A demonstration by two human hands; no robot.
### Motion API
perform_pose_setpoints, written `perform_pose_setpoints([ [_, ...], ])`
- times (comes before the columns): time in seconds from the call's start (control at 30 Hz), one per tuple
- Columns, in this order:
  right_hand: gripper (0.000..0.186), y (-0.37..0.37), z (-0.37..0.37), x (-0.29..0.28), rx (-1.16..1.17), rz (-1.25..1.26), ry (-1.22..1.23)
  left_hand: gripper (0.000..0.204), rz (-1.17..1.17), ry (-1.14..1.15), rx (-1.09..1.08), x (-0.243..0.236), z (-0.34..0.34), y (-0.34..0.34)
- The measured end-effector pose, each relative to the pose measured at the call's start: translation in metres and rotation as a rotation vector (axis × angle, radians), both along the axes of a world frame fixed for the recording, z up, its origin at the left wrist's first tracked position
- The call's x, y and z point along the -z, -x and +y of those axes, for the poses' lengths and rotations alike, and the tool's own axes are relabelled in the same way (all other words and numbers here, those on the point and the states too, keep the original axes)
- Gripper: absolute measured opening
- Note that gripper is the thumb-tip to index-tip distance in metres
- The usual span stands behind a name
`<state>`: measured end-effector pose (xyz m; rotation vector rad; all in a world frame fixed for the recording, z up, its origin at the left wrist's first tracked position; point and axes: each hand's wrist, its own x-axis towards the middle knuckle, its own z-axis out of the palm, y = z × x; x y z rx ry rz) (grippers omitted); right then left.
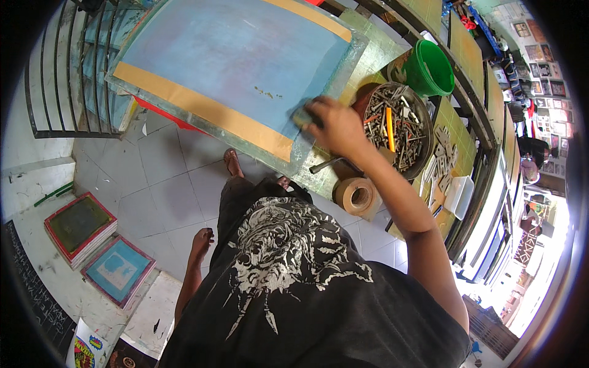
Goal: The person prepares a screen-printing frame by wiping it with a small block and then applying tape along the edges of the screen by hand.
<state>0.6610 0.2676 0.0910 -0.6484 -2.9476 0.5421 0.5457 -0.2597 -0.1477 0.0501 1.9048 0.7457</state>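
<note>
Writing: pale lettering on dark board, bottom L; bright lettering on printed sheet next to it. Wall pics far R, too small to read. Black shirt w/ pale graphic fills lower ctr.

Around: blue panel top ctr, tan tape strip along near edge, another along far edge, few dark flecks on it toward R. To its R, on yellow-green tabletop: round pan full of pen-like stubs w/ orange stick on top, green bucket behind, tape roll nearer, clear tray farther R. R forearm blocks part of view nr pan. Lower L: dark-faced frame & blue frame, both red-edged.

Hands: R hand reaches fwd, elbow bent, at panel's near R corner; fingers clamped on small dark pad, exact kind unclear, at panel's edge. L hand hangs low above floor, fingers curled; can't tell if holding anything.
</note>
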Motion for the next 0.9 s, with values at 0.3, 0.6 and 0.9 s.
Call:
perform_pose_setpoints([
  [0.3,0.047,-0.029,-0.057,-0.001,-0.221,-0.079,0.111,0.036,-0.022,-0.039,-0.02,0.016,-0.016,-0.01],
  [0.6,0.04,-0.036,-0.065,-0.015,-0.25,-0.109,0.131,0.039,-0.009,-0.052,-0.04,0.011,-0.008,0.011],
  [0.9,0.038,-0.042,-0.021,-0.001,0.402,0.414,0.749,0.039,0.071,-0.081,0.157,0.038,-0.01,0.105],
])
